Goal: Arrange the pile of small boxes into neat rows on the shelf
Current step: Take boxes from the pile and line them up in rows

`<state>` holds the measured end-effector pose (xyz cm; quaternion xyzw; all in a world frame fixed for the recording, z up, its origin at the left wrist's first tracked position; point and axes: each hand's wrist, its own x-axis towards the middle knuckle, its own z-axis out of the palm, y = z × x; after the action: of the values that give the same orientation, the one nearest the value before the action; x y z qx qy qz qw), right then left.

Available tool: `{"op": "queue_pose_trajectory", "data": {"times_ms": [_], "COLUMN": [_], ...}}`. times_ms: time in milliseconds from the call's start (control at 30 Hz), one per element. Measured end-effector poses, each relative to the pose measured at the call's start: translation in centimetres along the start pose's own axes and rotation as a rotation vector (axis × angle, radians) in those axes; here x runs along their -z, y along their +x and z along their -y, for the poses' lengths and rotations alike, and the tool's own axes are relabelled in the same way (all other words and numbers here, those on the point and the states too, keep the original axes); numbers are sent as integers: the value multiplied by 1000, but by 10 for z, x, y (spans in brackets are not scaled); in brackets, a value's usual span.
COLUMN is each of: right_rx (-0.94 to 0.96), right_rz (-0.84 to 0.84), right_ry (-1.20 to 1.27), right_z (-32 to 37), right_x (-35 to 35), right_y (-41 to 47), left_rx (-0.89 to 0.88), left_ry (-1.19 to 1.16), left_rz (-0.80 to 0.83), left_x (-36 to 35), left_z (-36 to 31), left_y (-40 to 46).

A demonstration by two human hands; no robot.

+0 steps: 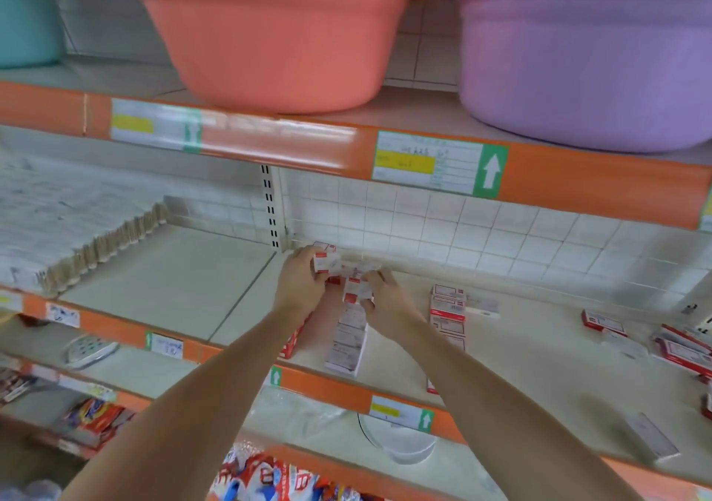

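You stood close to a run of shop shelving with orange front rails (246, 142) and a white tiled back wall (481, 227). On the upper board sat three big plastic tubs: a coral tub (277, 38) in the middle, a lilac tub (585, 61) to its right and a teal tub (27, 15) at the left edge. Paper price labels (439, 163) with green arrows were stuck on the rails.

The shelf (165, 269) you worked on was a pale, flat board split by a seam, with a slotted upright (269, 207) at the back. A wide stack of flat wrapped packs (73, 227) filled its left end.

Small red-and-white boxes lay in short rows (447, 315) running front to back on either side of your right arm, and loose boxes (678, 346) lay scattered well apart toward the right end.

Both your arms reached to the back of the shelf. Your left hand (300, 281) gripped a small box (327, 261) near the wall; your right hand (385, 300), just beside it, pinched another box (356, 288) above the middle row.

Lower boards held snack packets (96, 416) and a white bowl (400, 442).
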<state>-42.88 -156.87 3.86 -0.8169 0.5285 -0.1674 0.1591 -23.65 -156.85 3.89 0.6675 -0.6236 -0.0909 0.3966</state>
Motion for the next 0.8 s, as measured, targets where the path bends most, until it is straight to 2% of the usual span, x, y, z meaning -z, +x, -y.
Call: {"op": "queue_pose_trajectory", "data": {"times_ms": [133, 400, 600, 800], "right_rx": [19, -45, -107, -50], "right_rz": [1, 5, 19, -35], "right_ry": [-85, -257, -388, -517], "right_z": [21, 41, 46, 45], "right_x": [-10, -26, -39, -49], "right_y": [15, 36, 50, 56], "left_rx": [56, 71, 24, -7], "left_ry": [-77, -77, -91, -89], "left_rz": [4, 109, 145, 185], "left_x": [16, 23, 25, 22], "left_z": [9, 34, 38, 47], "left_y": [9, 27, 35, 44]}}
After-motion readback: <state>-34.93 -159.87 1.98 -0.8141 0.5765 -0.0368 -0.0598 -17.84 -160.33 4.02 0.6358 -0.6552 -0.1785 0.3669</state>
